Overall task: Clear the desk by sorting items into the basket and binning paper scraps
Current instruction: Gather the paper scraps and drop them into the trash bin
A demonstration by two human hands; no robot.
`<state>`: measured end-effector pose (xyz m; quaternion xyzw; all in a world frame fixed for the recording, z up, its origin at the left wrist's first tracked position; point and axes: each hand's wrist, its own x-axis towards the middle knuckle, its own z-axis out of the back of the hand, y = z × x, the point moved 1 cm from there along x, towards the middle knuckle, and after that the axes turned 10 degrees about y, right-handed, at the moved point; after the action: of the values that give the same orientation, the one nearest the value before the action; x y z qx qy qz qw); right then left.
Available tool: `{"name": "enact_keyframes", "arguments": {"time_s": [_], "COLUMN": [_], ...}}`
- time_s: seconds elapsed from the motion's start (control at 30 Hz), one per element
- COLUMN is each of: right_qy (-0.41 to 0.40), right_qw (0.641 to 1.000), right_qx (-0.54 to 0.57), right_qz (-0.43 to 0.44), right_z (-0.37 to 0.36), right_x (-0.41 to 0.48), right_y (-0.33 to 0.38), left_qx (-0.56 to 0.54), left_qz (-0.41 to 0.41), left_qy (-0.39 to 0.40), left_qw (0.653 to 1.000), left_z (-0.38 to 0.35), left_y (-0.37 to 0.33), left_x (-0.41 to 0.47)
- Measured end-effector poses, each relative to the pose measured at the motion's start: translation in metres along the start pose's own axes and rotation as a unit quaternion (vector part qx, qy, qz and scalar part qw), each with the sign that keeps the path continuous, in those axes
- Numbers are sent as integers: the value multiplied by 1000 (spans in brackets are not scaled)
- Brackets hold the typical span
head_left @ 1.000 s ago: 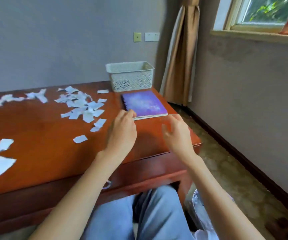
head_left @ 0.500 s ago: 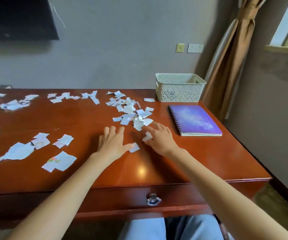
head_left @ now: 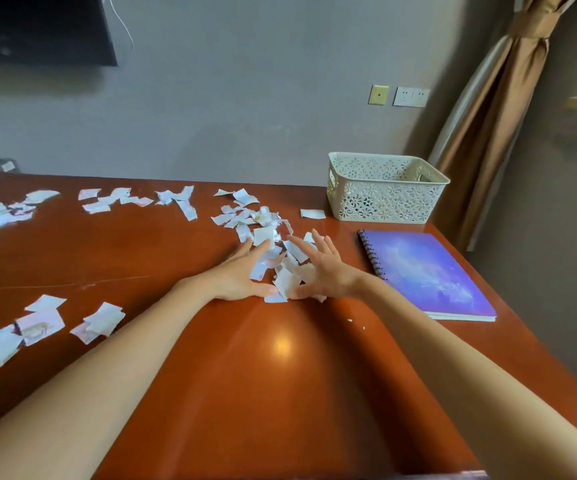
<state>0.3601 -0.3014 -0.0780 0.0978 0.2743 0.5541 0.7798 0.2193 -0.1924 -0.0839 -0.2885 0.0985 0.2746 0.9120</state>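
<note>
Both hands are spread open on the counter (head_left: pixel 183 358), the left hand (head_left: pixel 242 275) and right hand (head_left: pixel 328 271) cupping a pile of paper scraps (head_left: pixel 283 268) between them. Just right lies the purple notebook (head_left: pixel 425 271), with the white basket (head_left: pixel 384 188) behind it.

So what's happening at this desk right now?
A person is raking torn paper scraps into a pile between the left hand and the right hand, both open and cupped on the wooden desk. More scraps lie loose across the desk's left side. The purple spiral notebook lies untouched to the right, in front of the white lattice basket. No bin is in view.
</note>
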Motion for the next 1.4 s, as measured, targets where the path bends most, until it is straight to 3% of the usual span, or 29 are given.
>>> {"name": "enact_keyframes", "arguments": {"time_s": [0.2,0.47,0.63,1.03,1.23,1.4], "right_qy": [108,23,-18,-123,-197,-207], "right_qw": [994,999,997,985,932,909], "right_qx": [-11,-19,-62,124,304,362], "right_qz": [20,43,37,-1,-25,-13], "right_z": [12,3,-8,-11,-3,14], "right_x": [17,16,9,-9,-15,-36], "right_y": [5,12,14,3,-8,-12], "left_qx": [121,88,67,10,-47,-113], "left_qz": [30,36,15,21,50,40], "left_qy": [106,-10,-17,-103,-148,-193], "left_qw": [987,995,998,994,987,974], "left_z": [18,7,-2,-17,-17,-11], "left_y": [-2,-12,-24,-25,-22,-25], "left_x": [13,11,-3,-12,-8,-7]}}
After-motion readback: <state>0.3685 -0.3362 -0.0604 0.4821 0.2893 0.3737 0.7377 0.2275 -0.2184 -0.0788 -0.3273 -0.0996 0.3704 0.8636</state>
